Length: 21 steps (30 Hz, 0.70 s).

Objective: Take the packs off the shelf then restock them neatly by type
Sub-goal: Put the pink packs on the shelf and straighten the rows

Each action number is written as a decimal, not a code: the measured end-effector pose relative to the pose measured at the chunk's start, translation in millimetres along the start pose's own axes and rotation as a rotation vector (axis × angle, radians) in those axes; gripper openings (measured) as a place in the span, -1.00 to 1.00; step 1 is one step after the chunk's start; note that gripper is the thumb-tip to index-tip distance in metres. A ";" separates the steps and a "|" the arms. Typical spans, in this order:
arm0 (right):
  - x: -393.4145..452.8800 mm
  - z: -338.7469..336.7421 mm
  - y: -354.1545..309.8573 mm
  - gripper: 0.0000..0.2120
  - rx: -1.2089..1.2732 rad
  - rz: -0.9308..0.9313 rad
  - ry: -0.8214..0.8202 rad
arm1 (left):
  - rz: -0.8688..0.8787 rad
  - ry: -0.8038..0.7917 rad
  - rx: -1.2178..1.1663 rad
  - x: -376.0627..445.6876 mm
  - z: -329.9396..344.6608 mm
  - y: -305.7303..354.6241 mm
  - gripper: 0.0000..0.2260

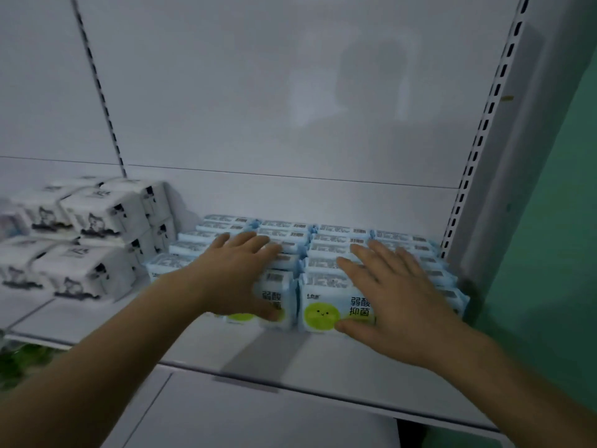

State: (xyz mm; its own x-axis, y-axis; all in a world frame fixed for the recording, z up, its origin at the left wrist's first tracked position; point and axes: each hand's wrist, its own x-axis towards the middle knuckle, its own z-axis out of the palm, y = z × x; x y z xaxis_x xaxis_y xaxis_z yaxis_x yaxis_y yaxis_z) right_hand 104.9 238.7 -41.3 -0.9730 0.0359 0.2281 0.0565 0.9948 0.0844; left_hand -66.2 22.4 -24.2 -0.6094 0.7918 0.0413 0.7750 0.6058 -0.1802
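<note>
Both our hands, left hand (237,273) and right hand (392,286), rest flat with fingers released atop blue packs (326,305), whose rows run back toward the shelf (290,360) wall.

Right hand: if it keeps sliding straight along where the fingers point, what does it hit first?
The right hand lies flat on the blue packs, fingers aimed toward the back and slightly left. Going on, it would pass over the rear rows, then likely meet the shelf's white back panel. Depth is uncertain.
</note>
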 end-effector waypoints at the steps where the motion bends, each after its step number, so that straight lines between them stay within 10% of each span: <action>1: 9.8 3.6 -11.6 -0.12 -0.012 -0.036 -0.005 | -0.010 -0.043 0.008 -4.0 4.0 -12.1 0.00; 21: 117.2 19.4 -125.9 -0.04 -0.187 0.046 -0.177 | 0.130 0.002 -0.115 -17.8 45.5 -137.5 0.02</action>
State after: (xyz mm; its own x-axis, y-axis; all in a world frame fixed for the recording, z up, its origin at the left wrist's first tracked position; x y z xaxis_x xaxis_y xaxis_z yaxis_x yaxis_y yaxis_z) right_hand -20.6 119.5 -44.0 -0.9916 0.1130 0.0636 0.1258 0.9575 0.2596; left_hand -169.5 -78.5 -44.8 -0.5023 0.8643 0.0272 0.8615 0.5029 -0.0707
